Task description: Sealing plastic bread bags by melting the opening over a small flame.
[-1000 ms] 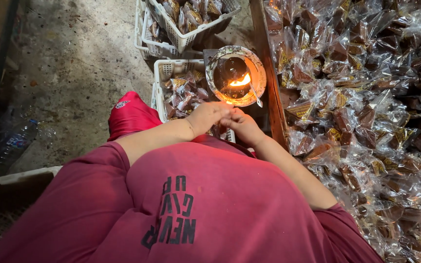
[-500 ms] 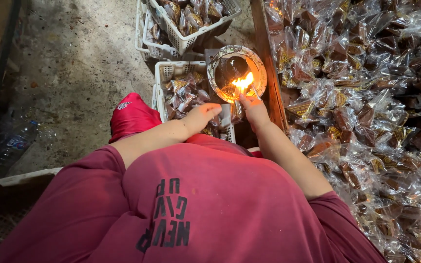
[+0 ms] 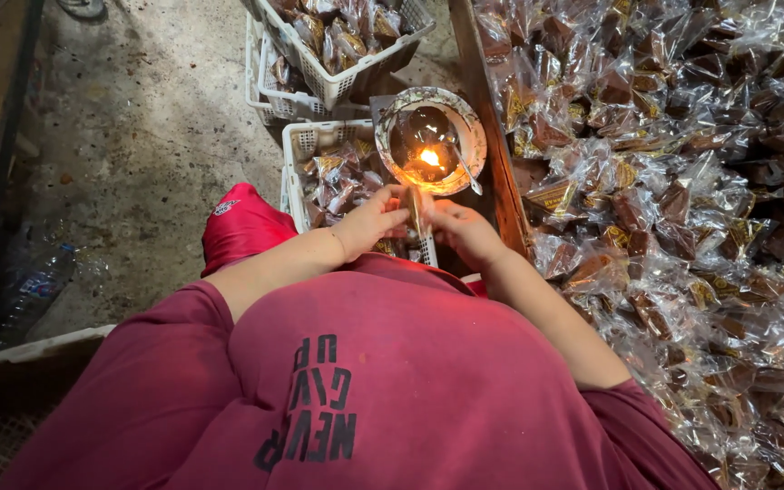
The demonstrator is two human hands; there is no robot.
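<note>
The left hand (image 3: 369,220) and the right hand (image 3: 465,231) meet just below the middle of the view, fingers pinched from either side on a small clear-wrapped packet (image 3: 415,210) that stands upright between them. Directly at 12 o'clock from the packet, close above the fingertips, sits a round bowl (image 3: 392,113) with a patterned rim, a small flame (image 3: 429,157) burning inside it and a metal spoon (image 3: 463,166) leaning on its edge at about 4 o'clock. At 10 o'clock from the hands, touching the bowl's side, is a white plastic basket (image 3: 297,145) holding wrapped brown sweets; a second, fuller white basket (image 3: 319,91) lies farther out at 11 o'clock. From 1 to 5 o'clock spreads a large heap of wrapped sweets (image 3: 682,200) behind a wooden edge (image 3: 487,127). At 9 o'clock, well apart on the concrete floor (image 3: 138,136), lies a plastic bottle (image 3: 34,286).
</note>
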